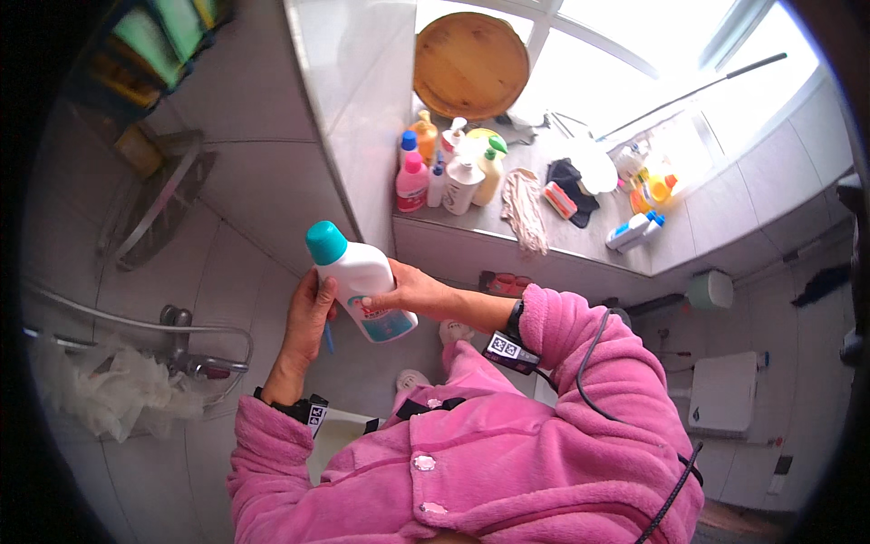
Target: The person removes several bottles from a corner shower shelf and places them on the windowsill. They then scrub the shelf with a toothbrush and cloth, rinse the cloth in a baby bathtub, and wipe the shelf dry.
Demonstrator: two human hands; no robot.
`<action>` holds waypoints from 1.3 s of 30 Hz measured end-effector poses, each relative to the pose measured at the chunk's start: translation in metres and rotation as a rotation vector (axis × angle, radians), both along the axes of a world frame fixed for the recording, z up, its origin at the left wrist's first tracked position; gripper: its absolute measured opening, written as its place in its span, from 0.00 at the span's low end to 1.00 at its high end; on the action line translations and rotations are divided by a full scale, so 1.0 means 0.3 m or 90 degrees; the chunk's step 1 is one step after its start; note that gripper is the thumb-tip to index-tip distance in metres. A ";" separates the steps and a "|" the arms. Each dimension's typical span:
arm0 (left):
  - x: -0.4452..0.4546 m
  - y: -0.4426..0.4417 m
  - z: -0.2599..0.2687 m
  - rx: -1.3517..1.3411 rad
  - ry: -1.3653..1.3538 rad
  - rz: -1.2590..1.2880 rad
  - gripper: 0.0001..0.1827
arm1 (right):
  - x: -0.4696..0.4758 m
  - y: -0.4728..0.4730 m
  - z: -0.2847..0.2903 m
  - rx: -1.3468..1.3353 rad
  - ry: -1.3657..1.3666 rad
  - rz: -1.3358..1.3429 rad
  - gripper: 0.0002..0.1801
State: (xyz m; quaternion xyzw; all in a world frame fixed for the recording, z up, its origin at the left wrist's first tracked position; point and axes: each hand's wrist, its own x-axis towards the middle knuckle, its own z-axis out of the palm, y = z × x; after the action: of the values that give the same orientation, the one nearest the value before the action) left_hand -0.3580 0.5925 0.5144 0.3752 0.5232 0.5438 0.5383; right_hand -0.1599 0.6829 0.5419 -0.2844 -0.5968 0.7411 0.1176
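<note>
A white plastic bottle (367,272) with a teal screw cap, a teal lower label and red print is held tilted in front of me, cap towards the upper left. My right hand (411,289) grips its right side, thumb across the label. On the left side, my left hand (309,313) has its thumb and fingers near the bottle below the cap; whether it grips the bottle is not plain. A thin blue stick (329,337) shows just under the left hand. Pink fleece sleeves and wrist straps cover both forearms.
A tiled window ledge (584,234) holds a pink bottle (412,183), several pump bottles, a beige cloth (523,204), a red-and-white packet (560,200) and a round wooden board (471,66). A shower mixer (183,353) with hose is at left; a white cistern (724,392) stands right.
</note>
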 end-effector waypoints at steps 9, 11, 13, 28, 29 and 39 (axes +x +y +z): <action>0.212 0.115 0.004 -0.043 0.046 -0.054 0.30 | 0.208 0.097 -0.055 0.194 -0.002 -0.120 0.39; 0.297 0.172 0.008 -0.052 0.038 -0.081 0.28 | 0.297 0.134 -0.065 0.194 -0.026 -0.141 0.37; 0.382 0.237 0.014 -0.070 0.040 -0.108 0.26 | 0.393 0.176 -0.079 0.203 -0.048 -0.166 0.37; 1.099 0.831 -0.213 -0.271 -0.329 -0.167 0.21 | 1.359 0.669 -0.539 0.156 -0.179 -0.697 0.35; 1.146 0.855 -0.234 -0.284 -0.341 -0.155 0.21 | 1.428 0.694 -0.572 0.162 -0.168 -0.738 0.35; 1.340 0.955 -0.283 -0.348 -0.331 -0.115 0.15 | 1.762 0.866 -0.759 0.390 -0.400 -0.983 0.38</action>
State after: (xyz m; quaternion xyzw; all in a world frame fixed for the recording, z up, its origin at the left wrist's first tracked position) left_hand 0.0440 0.8790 0.4295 0.1119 0.4598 0.4121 0.7787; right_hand 0.3686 0.9426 0.3143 -0.7537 -0.4154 0.1509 0.4864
